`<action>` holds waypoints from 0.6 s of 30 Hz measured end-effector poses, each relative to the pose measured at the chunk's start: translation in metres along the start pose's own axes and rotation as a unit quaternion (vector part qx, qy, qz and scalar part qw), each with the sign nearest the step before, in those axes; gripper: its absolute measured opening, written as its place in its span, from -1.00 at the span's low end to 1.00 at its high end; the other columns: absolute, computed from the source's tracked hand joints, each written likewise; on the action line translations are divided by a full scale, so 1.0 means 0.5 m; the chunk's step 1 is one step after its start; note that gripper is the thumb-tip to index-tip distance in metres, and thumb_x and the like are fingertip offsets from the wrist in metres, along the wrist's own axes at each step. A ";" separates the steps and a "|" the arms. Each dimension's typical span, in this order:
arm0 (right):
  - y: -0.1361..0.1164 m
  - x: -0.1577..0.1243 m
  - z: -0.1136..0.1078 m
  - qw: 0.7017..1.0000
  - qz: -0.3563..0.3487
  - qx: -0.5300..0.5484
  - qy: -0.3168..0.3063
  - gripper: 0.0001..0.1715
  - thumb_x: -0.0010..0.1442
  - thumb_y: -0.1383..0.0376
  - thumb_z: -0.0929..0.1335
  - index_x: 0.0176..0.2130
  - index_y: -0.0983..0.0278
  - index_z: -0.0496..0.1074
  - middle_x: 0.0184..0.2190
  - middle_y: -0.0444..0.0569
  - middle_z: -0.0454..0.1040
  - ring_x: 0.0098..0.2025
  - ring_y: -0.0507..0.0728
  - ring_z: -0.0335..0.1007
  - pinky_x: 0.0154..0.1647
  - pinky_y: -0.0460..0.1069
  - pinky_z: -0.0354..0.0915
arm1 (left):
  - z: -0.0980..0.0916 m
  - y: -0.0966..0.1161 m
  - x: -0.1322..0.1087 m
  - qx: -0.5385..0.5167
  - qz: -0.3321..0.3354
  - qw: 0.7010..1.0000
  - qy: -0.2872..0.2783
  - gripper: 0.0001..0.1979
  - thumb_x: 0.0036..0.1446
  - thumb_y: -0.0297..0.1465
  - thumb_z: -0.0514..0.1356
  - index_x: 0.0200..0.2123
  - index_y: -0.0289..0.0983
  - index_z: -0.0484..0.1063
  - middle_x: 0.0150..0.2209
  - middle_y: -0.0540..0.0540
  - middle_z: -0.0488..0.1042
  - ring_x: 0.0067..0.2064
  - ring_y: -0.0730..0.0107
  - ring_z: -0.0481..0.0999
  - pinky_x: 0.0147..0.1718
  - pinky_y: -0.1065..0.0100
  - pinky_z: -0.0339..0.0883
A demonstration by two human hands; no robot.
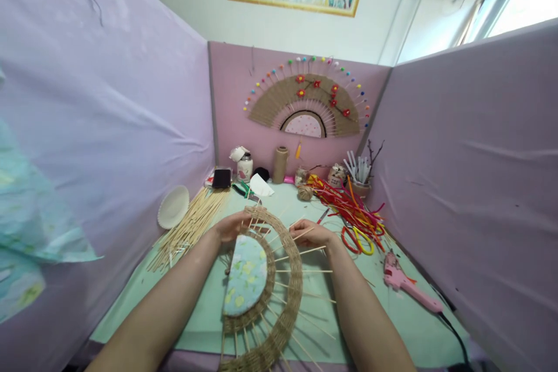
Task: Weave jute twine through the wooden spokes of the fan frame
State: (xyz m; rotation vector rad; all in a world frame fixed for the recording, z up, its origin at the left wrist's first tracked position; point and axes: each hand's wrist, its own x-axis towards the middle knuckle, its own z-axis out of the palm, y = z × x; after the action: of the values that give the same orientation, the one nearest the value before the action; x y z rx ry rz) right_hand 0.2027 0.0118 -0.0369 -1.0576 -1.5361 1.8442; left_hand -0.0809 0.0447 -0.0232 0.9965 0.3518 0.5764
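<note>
A half-made woven fan (285, 279) lies on the green table mat (192, 314) in front of me, with a floral fabric half-disc (246, 276) at its centre, a band of jute twine and thin bamboo sticks fanning outward. My left hand (233, 225) grips the fan's far rim, fingers curled over the twine. My right hand (311, 234) rests at the far right of the rim, fingers pinched around the sticks and twine there.
A bundle of bamboo sticks (192, 226) and a paper plate (173, 206) lie at left. Red and yellow pipe cleaners (353, 212) and a pink glue gun (405, 282) lie at right. A finished fan (307, 104) hangs on the pink back wall above jars and a twine spool (281, 164).
</note>
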 end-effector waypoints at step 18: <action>-0.020 -0.005 0.009 0.986 -0.100 0.115 0.061 -0.56 -0.21 0.15 0.55 -0.58 0.31 0.28 -0.70 -0.29 0.12 -0.64 -0.12 -0.11 -0.59 -0.12 -0.21 | 0.032 -0.015 -0.019 -0.010 0.037 0.998 -0.041 -0.43 -0.13 -0.63 0.23 0.04 -0.29 0.42 0.02 -0.28 0.49 0.01 0.02 0.50 -0.07 0.12 0.37</action>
State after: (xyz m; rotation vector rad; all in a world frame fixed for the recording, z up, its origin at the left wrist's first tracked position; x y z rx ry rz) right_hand 0.1992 0.0095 -0.0265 -0.8588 -1.2733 1.7347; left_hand -0.0776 0.0250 -0.0214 1.0144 0.2365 0.6024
